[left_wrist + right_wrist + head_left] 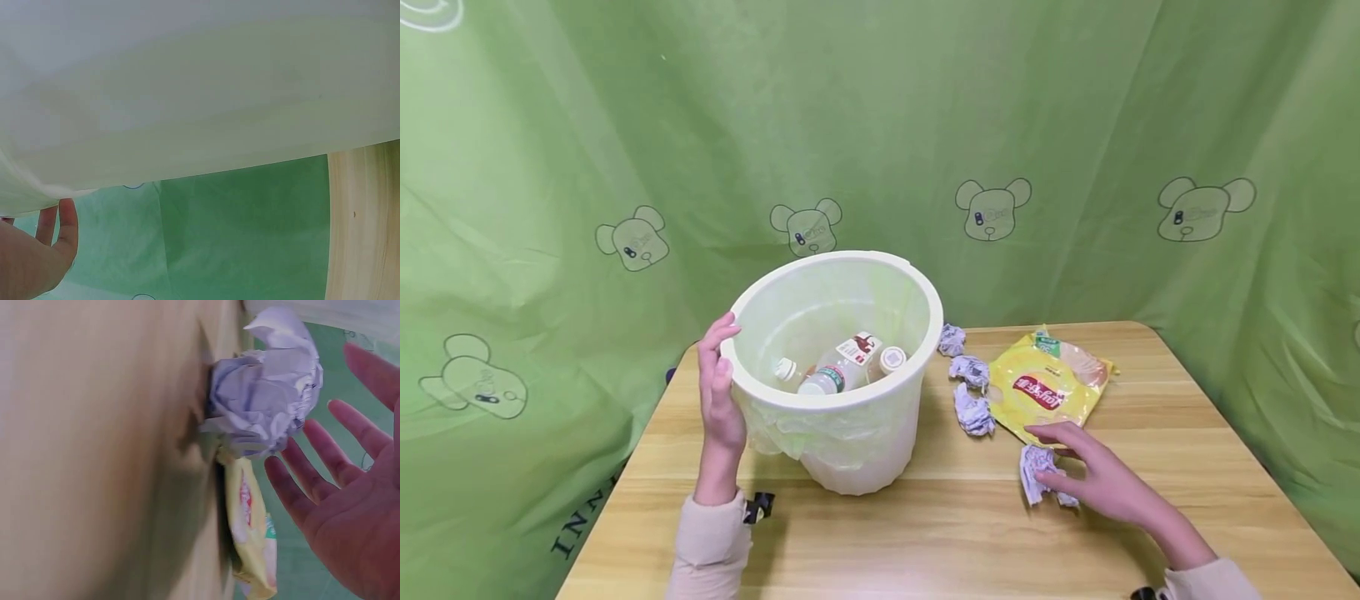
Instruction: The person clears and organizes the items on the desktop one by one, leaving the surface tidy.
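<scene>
A white trash bin [917, 375] with a thin pale green liner bag folded over its rim stands on the table. My left hand [721, 400] holds its rim at the left side; in the left wrist view the fingers [67, 225] reach up to the rim. Plastic bottles, one a clear bottle [842, 367] with a label, lie inside. My right hand [1105, 475] hovers over a crumpled paper ball [1036, 471], fingers spread and apart from the thumb. In the right wrist view, its fingertips [275, 467] are right beside the paper ball [269, 394].
Beyond the right hand lies a yellow Lay's chip bag [1052, 375]. Several more crumpled paper balls [973, 411] lie in a row between bin and bag. The wooden table [880, 542] ends at a green curtain [880, 125] printed with bear heads.
</scene>
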### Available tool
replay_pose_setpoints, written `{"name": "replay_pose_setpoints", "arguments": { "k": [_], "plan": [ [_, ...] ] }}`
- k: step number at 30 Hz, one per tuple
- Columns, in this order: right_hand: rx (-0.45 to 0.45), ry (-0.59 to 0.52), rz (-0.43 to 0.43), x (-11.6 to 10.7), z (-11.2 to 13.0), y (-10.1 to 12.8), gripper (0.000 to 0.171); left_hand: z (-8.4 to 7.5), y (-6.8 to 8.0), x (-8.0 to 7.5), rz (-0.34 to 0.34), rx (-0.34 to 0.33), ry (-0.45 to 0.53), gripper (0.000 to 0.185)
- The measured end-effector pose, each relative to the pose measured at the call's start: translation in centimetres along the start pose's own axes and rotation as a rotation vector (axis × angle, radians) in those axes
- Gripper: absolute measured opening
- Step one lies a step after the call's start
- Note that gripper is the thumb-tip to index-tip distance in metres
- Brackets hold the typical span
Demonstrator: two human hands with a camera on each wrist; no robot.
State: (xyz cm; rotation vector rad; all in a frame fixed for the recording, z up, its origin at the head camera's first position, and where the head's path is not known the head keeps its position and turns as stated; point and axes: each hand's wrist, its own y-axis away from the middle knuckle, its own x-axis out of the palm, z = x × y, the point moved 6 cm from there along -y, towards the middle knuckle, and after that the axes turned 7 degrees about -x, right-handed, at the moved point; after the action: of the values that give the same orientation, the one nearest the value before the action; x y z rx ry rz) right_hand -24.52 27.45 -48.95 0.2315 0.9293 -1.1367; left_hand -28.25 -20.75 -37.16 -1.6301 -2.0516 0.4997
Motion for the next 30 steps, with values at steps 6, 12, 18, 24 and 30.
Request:
{"name": "replay_pose_setpoints", "arguments": {
  "k": [6, 12, 18, 24, 30],
  "plan": [
    [0.025, 0.013, 0.043, 0.8, -0.7, 0.8, 0.074, 0.1, 0.0, -0.1, 0.001, 0.003, -0.004, 0.051],
    [0.036, 0.021, 0.038, 1.2, -1.2, 0.8, 0.076, 0.0, 0.1, 0.1, 0.005, 0.004, -0.003, 0.052],
    [0.103, 0.005, 0.060, 1.4, -1.8, 0.7, 0.075, 0.0, 0.1, 0.1, 0.001, 0.002, -0.008, 0.052],
    [0.122, -0.001, 0.065, 1.5, -2.1, 0.7, 0.072, 0.0, 0.0, -0.1, 0.002, 0.008, -0.017, 0.051],
    [0.137, 0.014, 0.042, 1.2, -2.2, 0.5, 0.066, 0.0, 0.0, 0.0, 0.006, 0.008, -0.006, 0.051]
  ]
}}
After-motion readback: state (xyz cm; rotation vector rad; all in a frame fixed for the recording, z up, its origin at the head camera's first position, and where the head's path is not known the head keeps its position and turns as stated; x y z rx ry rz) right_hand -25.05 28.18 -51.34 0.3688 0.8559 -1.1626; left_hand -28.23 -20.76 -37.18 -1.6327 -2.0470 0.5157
